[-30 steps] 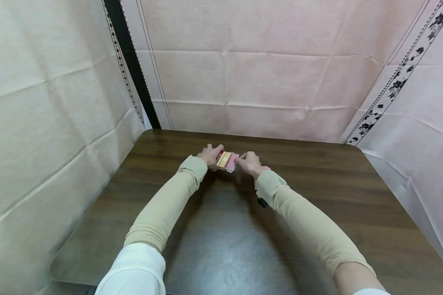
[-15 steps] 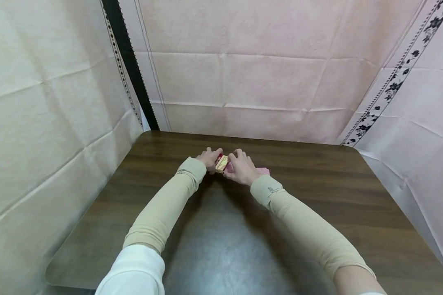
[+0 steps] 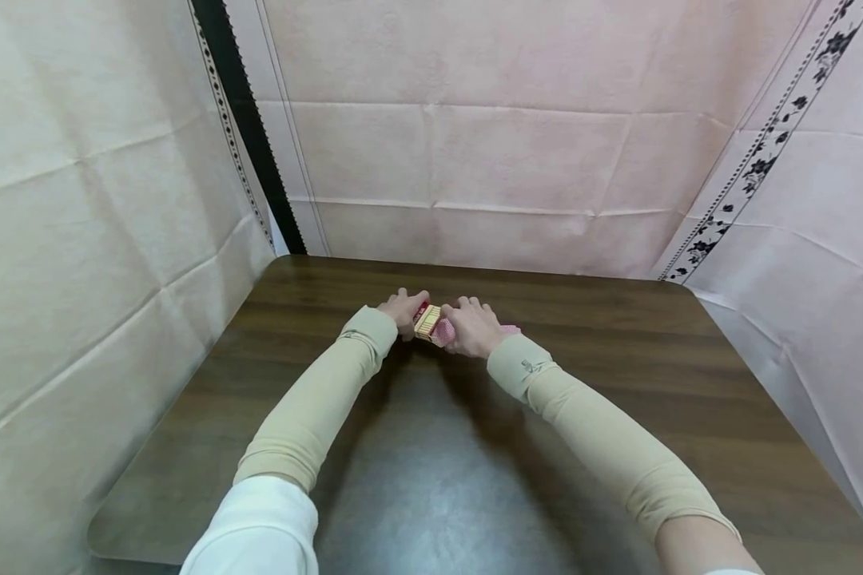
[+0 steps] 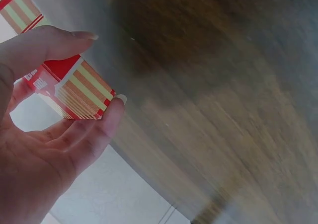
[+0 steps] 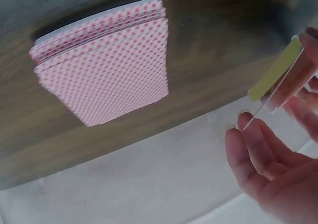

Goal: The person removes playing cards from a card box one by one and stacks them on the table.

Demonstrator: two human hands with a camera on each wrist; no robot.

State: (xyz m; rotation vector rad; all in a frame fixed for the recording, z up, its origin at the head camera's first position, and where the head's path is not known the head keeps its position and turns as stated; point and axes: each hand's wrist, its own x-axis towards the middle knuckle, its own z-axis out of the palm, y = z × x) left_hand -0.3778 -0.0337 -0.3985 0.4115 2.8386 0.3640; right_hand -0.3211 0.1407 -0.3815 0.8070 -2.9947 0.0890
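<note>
My left hand [image 3: 403, 310] grips a red and yellow striped card box [image 3: 426, 322] above the far part of the table. In the left wrist view, the thumb lies across the box [image 4: 87, 87] and the fingers curl beneath it. At the box's right end my right hand [image 3: 472, 329] holds pink-patterned playing cards [image 3: 442, 332]; how many cannot be told. The right wrist view shows a thin white card edge at the right fingertips [image 5: 247, 120]. A stack of pink-dotted playing cards [image 5: 109, 67] lies on the table, partly hidden by the right wrist in the head view.
The brown wood-grain table [image 3: 403, 479] has rounded corners. Pale cloth [image 3: 511, 160] hangs behind its far edge, and more cloth hangs at the left and right sides.
My right hand has moved left toward the box, its fingers now spread over the pink-patterned cards, so less of them shows. The left hand keeps its grip on the box.
</note>
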